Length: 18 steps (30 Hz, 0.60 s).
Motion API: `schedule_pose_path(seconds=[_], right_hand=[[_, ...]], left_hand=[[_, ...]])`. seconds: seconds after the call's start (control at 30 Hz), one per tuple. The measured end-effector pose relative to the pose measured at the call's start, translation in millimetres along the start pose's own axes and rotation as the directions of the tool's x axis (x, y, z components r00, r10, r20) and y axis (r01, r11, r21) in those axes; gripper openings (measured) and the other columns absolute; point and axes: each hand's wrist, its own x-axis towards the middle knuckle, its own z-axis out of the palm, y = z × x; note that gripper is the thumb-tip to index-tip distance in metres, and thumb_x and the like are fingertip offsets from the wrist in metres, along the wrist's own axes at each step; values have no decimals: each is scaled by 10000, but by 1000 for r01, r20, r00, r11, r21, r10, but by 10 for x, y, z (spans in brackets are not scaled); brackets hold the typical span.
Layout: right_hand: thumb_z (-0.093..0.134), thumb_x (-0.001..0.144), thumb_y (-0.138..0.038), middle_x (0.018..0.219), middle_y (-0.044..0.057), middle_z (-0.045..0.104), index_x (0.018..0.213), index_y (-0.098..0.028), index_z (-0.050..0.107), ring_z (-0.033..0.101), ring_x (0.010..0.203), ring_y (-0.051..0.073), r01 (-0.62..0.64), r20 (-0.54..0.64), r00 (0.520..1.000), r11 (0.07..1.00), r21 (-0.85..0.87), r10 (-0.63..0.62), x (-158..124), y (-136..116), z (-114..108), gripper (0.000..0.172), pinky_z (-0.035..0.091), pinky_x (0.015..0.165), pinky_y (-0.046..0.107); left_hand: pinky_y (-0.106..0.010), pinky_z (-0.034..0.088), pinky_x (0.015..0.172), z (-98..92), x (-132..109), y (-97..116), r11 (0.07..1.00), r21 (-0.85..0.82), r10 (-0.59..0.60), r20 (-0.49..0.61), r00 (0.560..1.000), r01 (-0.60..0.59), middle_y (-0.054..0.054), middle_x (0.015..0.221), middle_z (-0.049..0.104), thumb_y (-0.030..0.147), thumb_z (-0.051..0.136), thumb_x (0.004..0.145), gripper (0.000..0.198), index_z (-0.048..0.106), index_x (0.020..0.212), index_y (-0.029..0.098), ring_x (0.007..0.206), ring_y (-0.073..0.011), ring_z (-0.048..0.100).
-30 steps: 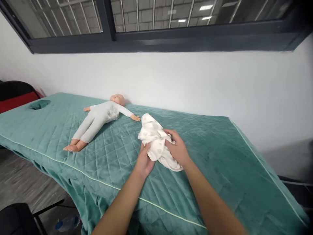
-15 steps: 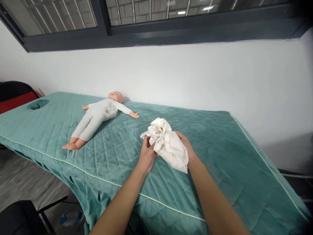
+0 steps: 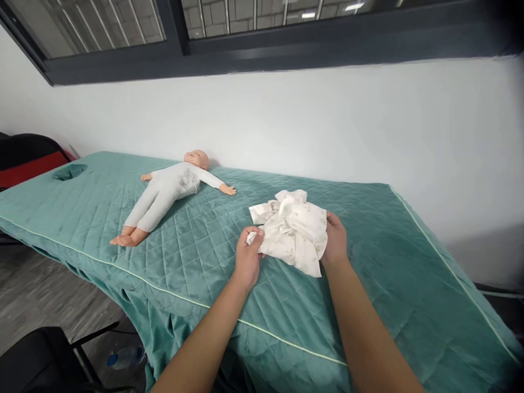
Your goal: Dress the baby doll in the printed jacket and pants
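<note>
A crumpled white cloth garment (image 3: 292, 229) with a faint small print hangs between my hands over the green quilted bed cover (image 3: 204, 262). My left hand (image 3: 249, 254) pinches its left edge between thumb and fingers, a small tip poking out above the grip. On the other side, my right hand (image 3: 335, 237) grips the right edge, its fingers partly hidden behind the fabric. Farther left lies a baby doll (image 3: 164, 191) on its back, arms spread, in a white body suit with a rough grey patch at its side.
A white wall (image 3: 311, 125) with a dark window frame (image 3: 286, 49) runs behind the bed. The cover has a round hole (image 3: 69, 172) at the far left. A black chair (image 3: 45, 357) and a plastic bottle (image 3: 123, 357) are at lower left; a red and black chair (image 3: 35, 164) stands beyond.
The cloth has been spread from a tight bundle into a wider, looser shape. My right hand has moved to the right, and my left hand now pinches an edge.
</note>
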Motion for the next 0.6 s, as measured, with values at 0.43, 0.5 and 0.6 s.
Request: schedule_pose_path(seconds=[0.43, 0.5, 0.6], right_hand=[[694, 859, -389, 1233, 72, 703, 1108, -248, 690, 660, 1150, 244, 359, 289, 915, 894, -268, -281, -159, -431, -189, 286, 502, 1032, 429], [723, 833, -358, 1259, 66, 703, 1155, -268, 718, 629, 1212, 277, 386, 533, 840, 799, -461, -99, -245, -381, -99, 334, 447, 1105, 453], [739, 816, -358, 1258, 45, 713, 1156, -294, 742, 618, 1227, 301, 414, 584, 812, 704, -577, 1, -291, -270, -2, 346, 407, 1138, 465]], left_hand=[[-229, 459, 734, -40, -25, 45, 989, 131, -107, 262, 959, 75, -21, 1002, 685, 179, 808, 641, 544, 745, 1176, 253, 850, -148, 609], [-242, 476, 763, -42, -12, 66, 991, 73, -126, 254, 959, 110, -24, 1031, 700, 182, 819, 636, 542, 741, 1168, 248, 867, -154, 628], [-255, 493, 782, -68, 24, 93, 986, -51, -148, 205, 968, 161, -23, 1051, 720, 207, 834, 651, 528, 714, 1164, 242, 853, -149, 655]])
